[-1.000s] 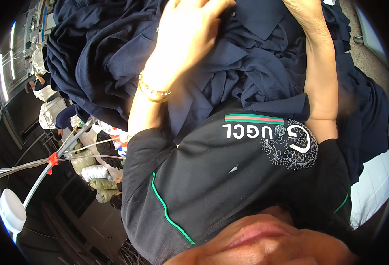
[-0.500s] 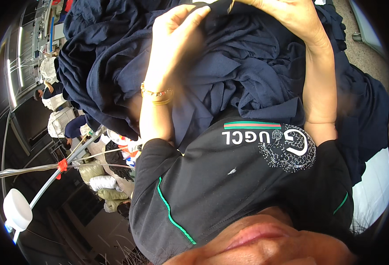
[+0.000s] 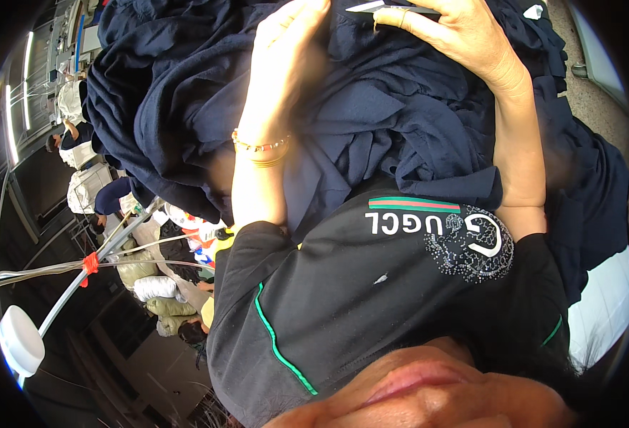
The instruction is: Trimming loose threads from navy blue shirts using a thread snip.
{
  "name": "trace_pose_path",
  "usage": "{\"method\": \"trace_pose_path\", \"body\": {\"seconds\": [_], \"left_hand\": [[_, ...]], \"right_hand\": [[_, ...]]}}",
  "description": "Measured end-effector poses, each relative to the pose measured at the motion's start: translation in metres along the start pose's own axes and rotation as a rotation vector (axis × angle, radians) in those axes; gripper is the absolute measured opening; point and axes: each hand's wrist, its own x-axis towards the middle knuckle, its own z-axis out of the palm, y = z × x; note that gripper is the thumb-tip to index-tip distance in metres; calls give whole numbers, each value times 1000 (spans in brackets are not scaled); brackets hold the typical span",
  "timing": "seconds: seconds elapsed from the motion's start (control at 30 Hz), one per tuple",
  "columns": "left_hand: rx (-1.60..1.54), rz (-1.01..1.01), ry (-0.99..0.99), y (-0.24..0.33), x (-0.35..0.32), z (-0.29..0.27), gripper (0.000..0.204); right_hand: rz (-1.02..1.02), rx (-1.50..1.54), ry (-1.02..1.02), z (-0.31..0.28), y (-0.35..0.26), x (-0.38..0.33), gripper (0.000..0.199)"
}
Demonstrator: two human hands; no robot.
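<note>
2 hands of mine work at the top of the head view, both on a heap of dark navy garments (image 3: pixel 400 121) that fills the upper half of the picture and bulges toward my chest. my left hand (image 3: pixel 282 64) lies flat on the cloth, fingers together and curved over a fold, palm down; it grips nothing that i can make out, though its fingertips are blurred. a beaded bracelet and a gold bangle (image 3: pixel 261 148) ring my left wrist. my right hand (image 3: pixel 457 32) sits at the upper edge, fingers closed around a small pair of metal thread snips (image 3: pixel 389 8), whose pale blades point left just above the cloth; a ring shows on 1 finger. the 2 hands are near each other, with a ridge of navy fabric between them. my black shirt (image 3: pixel 343 299), with green piping on the sleeve and a beaded emblem, lies below the heap. at the left edge, well apart from my hands, thin tubes tied with a red band (image 3: pixel 89 262) run to a white round cap (image 3: pixel 20 341); beyond them stand stuffed sacks (image 3: pixel 159 289) and other people (image 3: pixel 107 196) at benches.
</note>
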Motion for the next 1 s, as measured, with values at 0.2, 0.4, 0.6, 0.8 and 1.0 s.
{"method": "trace_pose_path", "body": {"seconds": [0.2,0.4,0.6,0.8,1.0], "left_hand": [[102,57,-13,1,-2,1,27],[153,99,-52,-5,1,0,27],[-93,-196,-71,15,-3,7,21],[82,-106,-64,49,-28,2,19],[5,1,-48,32,-20,-29,22]], "right_hand": [[0,20,-9,7,1,0,32],[-18,19,-17,6,6,-1,29],[298,485,35,22,0,-8,39],[686,360,-27,-12,-7,-1,15],[552,506,315,12,-15,-2,28]]}}
